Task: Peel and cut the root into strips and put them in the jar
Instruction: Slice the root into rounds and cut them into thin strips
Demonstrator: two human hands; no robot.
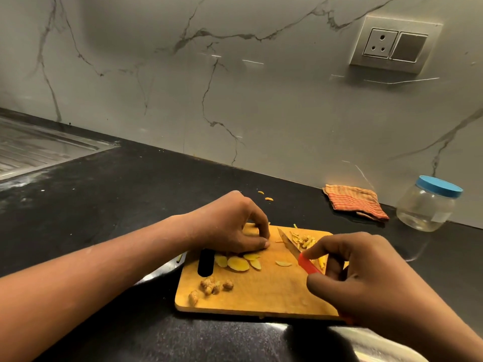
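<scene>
Two half-hidden holds: left hand (231,226), root (248,227); right hand (366,278), knife (308,265)

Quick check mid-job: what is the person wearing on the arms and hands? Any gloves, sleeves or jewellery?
Nothing that shows. Left hand and right hand are bare: no gloves, no rings in view. The left forearm is uncovered along its whole visible length, with no sleeve, watch or bracelet; the right forearm likewise, to the frame edge.
</scene>
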